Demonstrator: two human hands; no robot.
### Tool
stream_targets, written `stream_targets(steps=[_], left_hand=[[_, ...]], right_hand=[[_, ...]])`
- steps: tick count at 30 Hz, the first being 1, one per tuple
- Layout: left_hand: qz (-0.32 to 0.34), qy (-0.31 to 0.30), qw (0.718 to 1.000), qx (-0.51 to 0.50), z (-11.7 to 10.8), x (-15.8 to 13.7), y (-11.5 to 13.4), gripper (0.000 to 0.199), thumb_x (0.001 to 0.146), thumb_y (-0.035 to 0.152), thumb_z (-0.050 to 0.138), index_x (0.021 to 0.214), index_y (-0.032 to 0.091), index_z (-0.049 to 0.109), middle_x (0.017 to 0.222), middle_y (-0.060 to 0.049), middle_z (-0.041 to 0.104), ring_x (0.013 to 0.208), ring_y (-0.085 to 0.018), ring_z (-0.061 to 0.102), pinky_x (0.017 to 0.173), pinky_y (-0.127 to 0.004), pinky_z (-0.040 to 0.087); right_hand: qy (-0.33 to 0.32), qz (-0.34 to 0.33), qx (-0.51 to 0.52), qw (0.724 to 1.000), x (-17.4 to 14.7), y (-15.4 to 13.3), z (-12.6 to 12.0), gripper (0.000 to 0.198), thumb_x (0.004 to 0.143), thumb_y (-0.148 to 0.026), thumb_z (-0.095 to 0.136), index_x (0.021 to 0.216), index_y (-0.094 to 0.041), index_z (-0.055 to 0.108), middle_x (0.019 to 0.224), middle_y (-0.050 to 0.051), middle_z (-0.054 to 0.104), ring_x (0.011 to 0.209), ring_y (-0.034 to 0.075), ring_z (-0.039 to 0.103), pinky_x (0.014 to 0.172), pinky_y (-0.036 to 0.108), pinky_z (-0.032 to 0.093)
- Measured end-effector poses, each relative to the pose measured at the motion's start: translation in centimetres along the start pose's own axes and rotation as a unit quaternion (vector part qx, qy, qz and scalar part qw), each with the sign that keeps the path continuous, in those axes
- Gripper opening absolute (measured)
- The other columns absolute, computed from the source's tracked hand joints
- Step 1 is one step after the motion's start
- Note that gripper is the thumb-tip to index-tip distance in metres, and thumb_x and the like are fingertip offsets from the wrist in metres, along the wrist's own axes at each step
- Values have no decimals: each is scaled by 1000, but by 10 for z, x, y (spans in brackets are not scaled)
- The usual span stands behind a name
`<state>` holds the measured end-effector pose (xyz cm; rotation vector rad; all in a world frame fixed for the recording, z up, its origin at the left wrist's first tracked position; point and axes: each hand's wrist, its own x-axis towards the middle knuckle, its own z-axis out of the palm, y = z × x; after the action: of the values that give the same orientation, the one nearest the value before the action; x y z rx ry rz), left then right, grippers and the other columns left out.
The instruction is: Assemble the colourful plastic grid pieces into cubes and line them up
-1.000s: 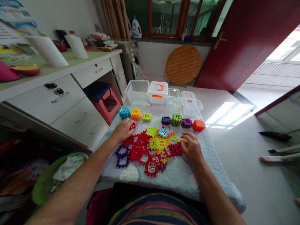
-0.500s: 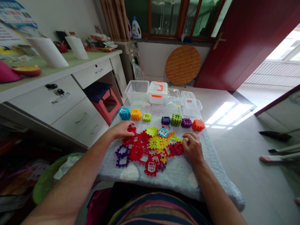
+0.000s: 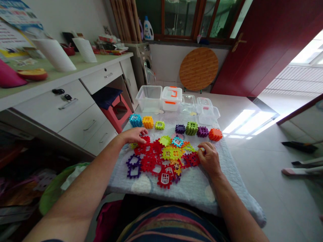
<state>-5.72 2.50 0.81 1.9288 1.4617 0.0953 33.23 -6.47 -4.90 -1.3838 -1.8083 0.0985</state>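
Observation:
A loose pile of flat plastic interlocking blocks, mostly red (image 3: 148,163), lies on the cloth-covered table. Over its left edge reaches my left hand (image 3: 135,135), fingers apart and slightly bent, fingertips at a red block. My right hand (image 3: 210,158) rests at the right edge of the pile with curled fingers; what they pinch, if anything, is mostly hidden. Between the hands lie a light-blue window block (image 3: 177,142), a yellow-green window block (image 3: 167,153) and an orange one (image 3: 177,166). Dark purple frame blocks (image 3: 133,171) sit at the lower left.
Behind the pile stand sorted stacks: blue (image 3: 135,120), yellow-orange (image 3: 147,122), green (image 3: 191,128), purple (image 3: 203,131) and orange (image 3: 215,134). Further back are an open clear bin (image 3: 149,101), a lidded box with orange clips (image 3: 172,101) and smaller clear containers (image 3: 207,112).
The view has shifted slightly. My left hand has moved a little over the red blocks at the left, while my right hand stays curled at the right edge of the pile.

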Motion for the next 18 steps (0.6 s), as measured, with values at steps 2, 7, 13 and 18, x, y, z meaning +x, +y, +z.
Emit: stream_targets(steps=[2, 7, 13, 18], left_hand=[[-11, 4, 1000, 17, 2, 2, 3, 62, 56, 40, 73, 112, 17, 59, 110, -11, 67, 96, -25, 66, 80, -32, 51], [-13, 8, 998, 69, 3, 1, 14, 63, 58, 33, 69, 118, 17, 58, 102, -8, 68, 82, -23, 66, 72, -31, 50], [18, 98, 992, 83, -2, -22, 14, 64, 65, 42, 68, 123, 16, 57, 105, -10, 68, 92, -24, 65, 84, -32, 49], [13, 78, 990, 117, 7, -33, 11, 61, 66, 40, 68, 121, 16, 60, 105, -11, 69, 94, -26, 66, 85, -33, 49]], right_hand=[[-1, 0, -2, 1000, 0, 0, 0, 15, 82, -13, 50, 82, -21, 63, 87, 6, 63, 85, 22, 57, 81, 38, 48], [2, -4, -2, 1000, 1, 0, 0, 15, 81, -13, 50, 81, -21, 63, 85, 5, 63, 83, 22, 57, 79, 37, 48], [-1, -2, 0, 1000, 0, 0, -1, 15, 80, -13, 50, 81, -22, 63, 85, 5, 63, 83, 22, 57, 79, 37, 48], [-9, -1, 2, 1000, 0, -1, -1, 17, 80, -13, 49, 81, -22, 64, 84, 5, 63, 83, 22, 58, 80, 37, 48]])
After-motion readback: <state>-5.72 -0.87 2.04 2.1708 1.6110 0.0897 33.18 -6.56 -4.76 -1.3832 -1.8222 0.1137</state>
